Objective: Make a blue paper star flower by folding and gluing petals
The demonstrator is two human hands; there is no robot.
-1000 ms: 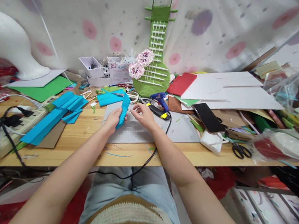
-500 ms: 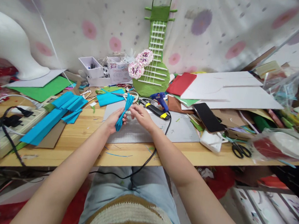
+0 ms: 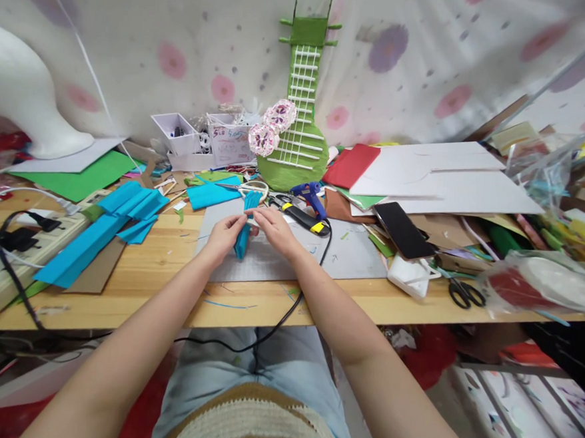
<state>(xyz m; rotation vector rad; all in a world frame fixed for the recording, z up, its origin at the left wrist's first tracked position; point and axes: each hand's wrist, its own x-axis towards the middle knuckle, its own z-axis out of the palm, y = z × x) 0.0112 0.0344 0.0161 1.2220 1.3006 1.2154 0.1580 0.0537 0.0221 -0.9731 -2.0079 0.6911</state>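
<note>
Hands first: the left hand (image 3: 225, 237) had its fingers closed on a pleated blue bundle (image 3: 241, 243), pinching it around the middle. The right hand (image 3: 274, 231) had its fingertips bunched right up against that same spot, but I honestly couldn't tell if it was gripping too or just pressing. The bundle stood roughly upright between them, over the grey mat (image 3: 279, 271), with its ends poking out above and below the fingers.

What changed: half a second earlier the left hand had the bundle with its folds showing as a fan of edges and the right sat a bit off to the side. Now both hands met at the waist, so my read is the work had gone from handling the folds to working that middle.

Just beyond were pale-handled scissors (image 3: 253, 188) by a flat blue piece (image 3: 213, 192), then a black-and-yellow cutter (image 3: 302, 218) and a blue glue gun (image 3: 310, 193). Further out, blue strips (image 3: 85, 244) lay to the left, and a green guitar shape (image 3: 286, 173) stood at the back.
</note>
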